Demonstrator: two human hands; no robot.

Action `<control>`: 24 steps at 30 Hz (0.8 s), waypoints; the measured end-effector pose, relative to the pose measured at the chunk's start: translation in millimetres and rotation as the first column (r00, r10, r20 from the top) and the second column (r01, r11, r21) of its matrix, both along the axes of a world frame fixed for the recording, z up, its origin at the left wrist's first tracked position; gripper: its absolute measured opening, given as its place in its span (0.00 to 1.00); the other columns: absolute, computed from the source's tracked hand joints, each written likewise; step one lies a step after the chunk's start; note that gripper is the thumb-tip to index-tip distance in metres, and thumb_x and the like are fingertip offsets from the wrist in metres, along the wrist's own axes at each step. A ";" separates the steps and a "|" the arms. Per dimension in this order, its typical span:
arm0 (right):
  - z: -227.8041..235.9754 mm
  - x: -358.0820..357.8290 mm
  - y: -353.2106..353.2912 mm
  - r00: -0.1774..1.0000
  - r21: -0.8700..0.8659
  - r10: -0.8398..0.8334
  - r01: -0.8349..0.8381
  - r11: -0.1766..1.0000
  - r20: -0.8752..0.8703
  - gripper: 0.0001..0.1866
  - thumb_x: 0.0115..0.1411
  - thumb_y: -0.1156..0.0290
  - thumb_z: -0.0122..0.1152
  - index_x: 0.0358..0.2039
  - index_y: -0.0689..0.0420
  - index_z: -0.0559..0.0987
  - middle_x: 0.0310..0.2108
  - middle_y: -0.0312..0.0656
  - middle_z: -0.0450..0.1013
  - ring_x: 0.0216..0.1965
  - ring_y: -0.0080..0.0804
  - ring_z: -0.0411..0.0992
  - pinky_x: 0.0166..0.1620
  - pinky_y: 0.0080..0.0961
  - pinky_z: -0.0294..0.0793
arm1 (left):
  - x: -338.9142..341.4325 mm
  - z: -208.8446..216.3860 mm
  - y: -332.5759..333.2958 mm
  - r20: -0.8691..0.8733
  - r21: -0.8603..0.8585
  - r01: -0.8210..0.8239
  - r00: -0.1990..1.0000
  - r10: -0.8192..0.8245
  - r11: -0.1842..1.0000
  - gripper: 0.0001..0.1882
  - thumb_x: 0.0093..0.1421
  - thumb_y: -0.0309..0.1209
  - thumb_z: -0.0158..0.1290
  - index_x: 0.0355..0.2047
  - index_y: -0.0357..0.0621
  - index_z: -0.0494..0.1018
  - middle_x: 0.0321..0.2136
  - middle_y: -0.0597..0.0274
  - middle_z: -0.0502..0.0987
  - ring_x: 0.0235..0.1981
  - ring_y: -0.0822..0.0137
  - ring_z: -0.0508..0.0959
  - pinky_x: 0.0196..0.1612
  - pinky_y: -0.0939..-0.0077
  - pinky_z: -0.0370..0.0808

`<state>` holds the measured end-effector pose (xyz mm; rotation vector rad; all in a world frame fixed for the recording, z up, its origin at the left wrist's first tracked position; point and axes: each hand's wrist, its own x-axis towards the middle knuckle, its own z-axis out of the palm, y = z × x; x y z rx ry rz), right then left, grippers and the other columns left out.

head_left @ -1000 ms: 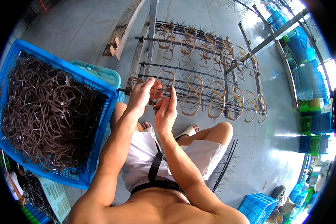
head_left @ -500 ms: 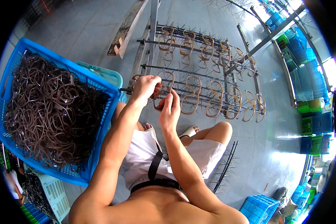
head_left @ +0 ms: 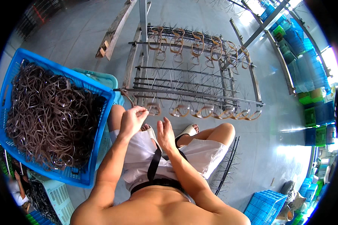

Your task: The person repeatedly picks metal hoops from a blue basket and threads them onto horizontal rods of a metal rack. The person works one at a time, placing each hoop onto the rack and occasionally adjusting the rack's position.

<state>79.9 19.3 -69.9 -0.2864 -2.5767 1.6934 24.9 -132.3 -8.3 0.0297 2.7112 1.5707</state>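
Loops (head_left: pixel 203 117) now hang below rod (head_left: pixel 248 102); right hand (head_left: pixel 166 135) outstretched, empty; left hand (head_left: pixel 131 122) pinched, hold unclear.

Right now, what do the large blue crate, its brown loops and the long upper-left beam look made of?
Large blue crate: likely plastic, smooth sheen, lattice walls. Brown loops: probably plastic, glossy highlights; coated metal possible. Beam: likely wood, worn, streaky surface.
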 end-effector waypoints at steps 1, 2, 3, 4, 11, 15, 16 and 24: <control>-1.1 3.9 6.0 0.995 0.073 0.051 -0.045 0.996 -0.081 0.23 0.63 0.61 0.48 0.50 0.68 0.65 0.35 0.55 0.72 0.32 0.51 0.72 0.39 0.36 0.73 | 7.7 1.1 5.9 -0.043 -0.185 -0.045 0.998 0.038 0.982 0.11 0.54 0.29 0.58 0.35 0.36 0.76 0.29 0.56 0.79 0.27 0.68 0.78 0.31 0.78 0.74; -0.9 8.8 11.8 0.995 0.048 0.088 -0.086 0.995 -0.047 0.21 0.63 0.62 0.48 0.48 0.68 0.66 0.35 0.55 0.72 0.32 0.52 0.72 0.39 0.36 0.73 | 16.6 -9.6 8.2 -0.196 -0.204 -0.102 0.979 0.062 0.974 0.08 0.53 0.28 0.58 0.33 0.37 0.75 0.29 0.56 0.78 0.24 0.65 0.77 0.30 0.74 0.73; 12.1 11.8 16.1 0.992 0.016 0.128 -0.128 0.992 -0.021 0.20 0.63 0.62 0.48 0.47 0.68 0.68 0.35 0.56 0.72 0.32 0.53 0.72 0.39 0.36 0.72 | 26.4 -9.0 10.1 -0.278 -0.186 -0.134 0.957 0.079 0.973 0.08 0.54 0.27 0.57 0.33 0.36 0.74 0.27 0.57 0.76 0.23 0.67 0.75 0.28 0.75 0.72; 27.3 15.5 20.1 0.985 -0.021 0.170 -0.170 0.985 0.006 0.19 0.63 0.62 0.48 0.45 0.67 0.69 0.35 0.56 0.72 0.33 0.54 0.72 0.39 0.35 0.72 | 39.1 -3.7 10.4 -0.356 -0.169 -0.166 0.930 0.096 0.972 0.07 0.56 0.26 0.56 0.33 0.36 0.72 0.25 0.59 0.75 0.21 0.69 0.73 0.26 0.75 0.70; 77.1 34.4 35.6 0.901 -0.565 0.419 -0.403 0.720 -0.110 0.18 0.66 0.65 0.45 0.50 0.66 0.67 0.47 0.48 0.69 0.46 0.31 0.68 0.49 0.25 0.66 | 115.8 50.2 25.8 -0.256 0.585 0.270 0.956 -0.142 0.765 0.17 0.64 0.24 0.39 0.51 0.44 0.49 0.21 0.61 0.67 0.16 0.78 0.61 0.20 0.87 0.61; 89.1 37.3 39.8 0.950 -0.501 0.164 -0.282 0.818 -0.267 0.23 0.65 0.64 0.45 0.56 0.64 0.60 0.46 0.46 0.61 0.46 0.33 0.62 0.50 0.28 0.63 | 96.6 78.9 53.2 -0.034 0.741 0.204 0.963 -0.267 0.640 0.19 0.64 0.24 0.38 0.54 0.49 0.47 0.18 0.60 0.68 0.12 0.76 0.60 0.15 0.86 0.58; 97.1 34.6 49.3 0.956 -0.438 0.008 -0.142 0.888 -0.294 0.25 0.64 0.64 0.46 0.57 0.64 0.58 0.49 0.49 0.58 0.48 0.36 0.61 0.51 0.30 0.63 | 91.3 83.1 55.9 0.056 0.773 0.137 0.958 -0.281 0.620 0.17 0.64 0.25 0.38 0.52 0.47 0.49 0.18 0.58 0.69 0.12 0.76 0.61 0.15 0.87 0.58; 173.3 13.7 155.2 0.767 0.339 0.499 -0.381 0.860 -0.404 0.29 0.54 0.64 0.61 0.54 0.61 0.65 0.51 0.53 0.62 0.54 0.50 0.61 0.55 0.42 0.61 | 34.7 113.3 102.7 -0.152 0.184 0.699 0.715 -0.683 0.691 0.09 0.52 0.22 0.53 0.35 0.37 0.76 0.23 0.54 0.77 0.23 0.60 0.78 0.27 0.74 0.72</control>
